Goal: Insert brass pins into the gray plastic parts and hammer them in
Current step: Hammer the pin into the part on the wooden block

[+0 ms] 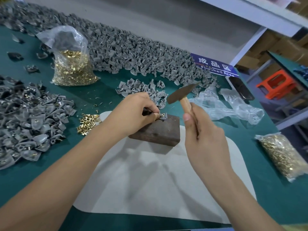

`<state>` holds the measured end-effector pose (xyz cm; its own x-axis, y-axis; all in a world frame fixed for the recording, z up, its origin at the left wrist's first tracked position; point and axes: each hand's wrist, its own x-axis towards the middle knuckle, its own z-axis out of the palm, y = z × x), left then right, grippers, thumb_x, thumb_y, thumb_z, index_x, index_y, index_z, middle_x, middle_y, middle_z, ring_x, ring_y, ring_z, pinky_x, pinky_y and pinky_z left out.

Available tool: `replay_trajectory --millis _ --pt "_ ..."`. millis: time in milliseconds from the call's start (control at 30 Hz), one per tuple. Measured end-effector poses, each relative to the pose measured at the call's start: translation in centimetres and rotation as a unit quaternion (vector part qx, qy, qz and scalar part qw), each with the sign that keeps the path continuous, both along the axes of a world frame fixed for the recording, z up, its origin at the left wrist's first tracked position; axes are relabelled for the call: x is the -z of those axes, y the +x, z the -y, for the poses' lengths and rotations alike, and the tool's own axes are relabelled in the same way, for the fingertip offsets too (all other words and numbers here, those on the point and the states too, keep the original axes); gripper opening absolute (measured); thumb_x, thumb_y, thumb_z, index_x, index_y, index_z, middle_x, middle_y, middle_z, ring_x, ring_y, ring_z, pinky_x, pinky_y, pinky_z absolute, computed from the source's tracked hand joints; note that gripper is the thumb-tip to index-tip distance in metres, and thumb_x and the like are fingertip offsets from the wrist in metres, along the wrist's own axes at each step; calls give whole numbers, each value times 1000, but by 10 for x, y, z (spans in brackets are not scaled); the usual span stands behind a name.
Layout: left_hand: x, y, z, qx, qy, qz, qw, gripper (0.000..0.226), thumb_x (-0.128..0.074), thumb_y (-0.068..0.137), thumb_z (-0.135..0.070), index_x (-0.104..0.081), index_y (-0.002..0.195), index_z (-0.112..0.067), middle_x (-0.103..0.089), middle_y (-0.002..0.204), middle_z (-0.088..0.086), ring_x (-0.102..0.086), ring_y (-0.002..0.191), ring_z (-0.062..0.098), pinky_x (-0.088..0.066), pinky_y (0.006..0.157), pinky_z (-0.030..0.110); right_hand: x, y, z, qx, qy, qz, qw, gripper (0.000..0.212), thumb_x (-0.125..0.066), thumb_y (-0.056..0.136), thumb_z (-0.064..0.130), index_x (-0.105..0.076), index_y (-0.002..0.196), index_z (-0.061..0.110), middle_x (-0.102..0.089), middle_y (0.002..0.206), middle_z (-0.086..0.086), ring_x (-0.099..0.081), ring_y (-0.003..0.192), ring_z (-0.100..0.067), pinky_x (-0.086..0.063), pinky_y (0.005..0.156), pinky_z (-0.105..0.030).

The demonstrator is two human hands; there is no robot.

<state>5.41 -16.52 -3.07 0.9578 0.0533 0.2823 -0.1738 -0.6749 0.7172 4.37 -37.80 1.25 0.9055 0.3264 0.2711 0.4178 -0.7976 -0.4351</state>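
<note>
Head view: on the green bench (103, 90), the left hand (133, 114) pinches a gray plastic part (162, 117) with a brass pin in it on the dark block (158, 130). Right of the block, the right hand (205, 135) grips a raised hammer (183, 94). Beyond the block, a blue sign (215, 65) reads "成品区 Finished Area". Left of the block lie loose brass pins (87, 121).

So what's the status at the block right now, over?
Left hand pinches gray part on the metal block. Right hand grips hammer, raised. Nothing between hammer and part.
</note>
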Motion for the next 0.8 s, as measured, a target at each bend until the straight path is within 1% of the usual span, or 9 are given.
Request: replay_trajectory --millis 100,167,267,367,467,533,633,700,800 --pt "-1 0 -1 2 2 -3 1000 4 -78 89 -26 -81 92 -25 -62 90 -5 -59 86 12 -46 77 28 -3 6 4 -16 -70 -42 996 15 -38 105 48 -50 106 39 -57 68 8 -55 66 -22 -46 55 -39" --pt "0 0 -1 1 0 -6 1000 4 -77 89 -26 -81 91 -26 -61 91 -6 -59 87 10 -45 77 27 -6 10 5 2 -31 -20 999 13 -40 104 48 -47 98 38 -56 70 13 -51 62 -15 -38 51 -34" --pt "0 1 -1 -2 -4 -7 1000 5 -77 89 -28 -81 92 -26 -61 91 -7 -58 87 11 -45 79 28 -4 7 2 22 31 -10 999 19 -39 105 48 -53 113 37 -55 69 10 -51 62 -16 -41 54 -36" --pt "0 1 -1 0 -1 -9 1000 5 -77 89 -28 -81 92 -27 -61 91 -7 -59 87 10 -47 79 28 0 13 5 -3 -59 -62 996 22 -39 104 48 -53 102 31 -56 69 6 -53 66 -16 -45 58 -35" --pt "0 1 -1 2 -1 -10 1000 5 -77 89 -29 -80 92 -29 -60 91 -9 -58 88 9 -46 79 26 4 26 13 13 36 -112 993 22 -45 106 44 -59 97 30 -59 70 3 -46 54 -11 -38 49 -27" --pt "0 1 -1 1 6 -9 1000 4 -77 89 -29 -80 92 -30 -60 91 -10 -58 88 7 -43 78 23 11 36 15 57 133 -147 978 19 -50 105 39 -66 97 33 -58 67 1 -47 51 -12 -43 52 -30" --pt "1 1 -1 -3 14 -14 1000 5 -77 89 -31 -80 93 -31 -59 90 -11 -57 88 6 -43 77 23 29 53 15 126 178 -196 956 29 -52 106 29 -69 95 8 -52 67 -4 -51 44 -12 -51 51 -32" --pt "2 1 0 -4 11 -16 1000 6 -77 88 -31 -79 94 -31 -59 90 -11 -57 88 5 -43 77 23 41 60 15 161 149 -213 952 41 -51 106 26 -62 86 -8 -52 66 -8 -49 53 -19 -39 49 -29" --pt "3 2 0 -5 13 -14 1000 6 -77 88 -32 -79 94 -32 -59 91 -12 -57 88 4 -45 78 25 49 62 13 177 125 -209 954 45 -50 105 24 -52 66 3 -45 57 -3 -41 59 -23 -26 53 -34"
